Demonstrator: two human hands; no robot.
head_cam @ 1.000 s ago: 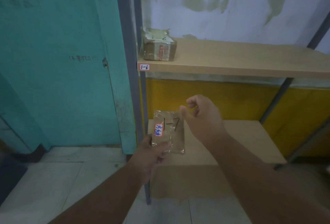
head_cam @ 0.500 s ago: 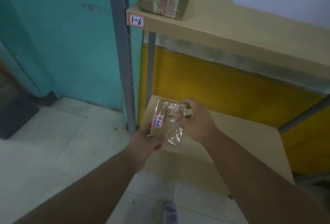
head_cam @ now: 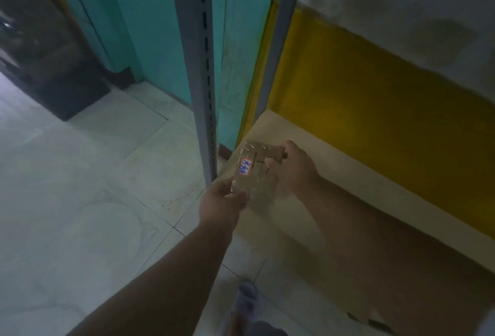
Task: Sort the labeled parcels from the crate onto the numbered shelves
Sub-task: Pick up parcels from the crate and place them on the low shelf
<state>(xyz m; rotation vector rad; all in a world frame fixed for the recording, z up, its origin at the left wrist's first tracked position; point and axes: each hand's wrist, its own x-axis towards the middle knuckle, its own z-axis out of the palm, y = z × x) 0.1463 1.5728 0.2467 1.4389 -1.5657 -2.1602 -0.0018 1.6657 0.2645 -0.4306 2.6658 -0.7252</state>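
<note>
Parcel sits near the middle of the frame, held by both hands above the left front corner of the low shelf. Half a second ago the upper shelf with its "1-6" tag and the taped box on it filled the top of the frame; both are now out of sight, and the view has tipped further down toward the floor. The right hand, which a second ago hung open beside the parcel, now pinches its far end, thumb on top. The left hand keeps its grip clamped on the near end.

The parcel is wrapped in shiny clear tape and carries a small white label with blue writing; dark pen strokes beside it are partly covered by the right thumb. Whether the parcel touches the shelf cannot be told.

The grey slotted post stands just left of the parcel, and a second post rises behind it. To the right, the bare shelf board runs toward the lower right of the frame.

Behind the shelf is a yellow band of wall under white; a teal panel fills the upper left. Pale floor tiles cover the left side, and a shoe shows at the bottom centre.
</note>
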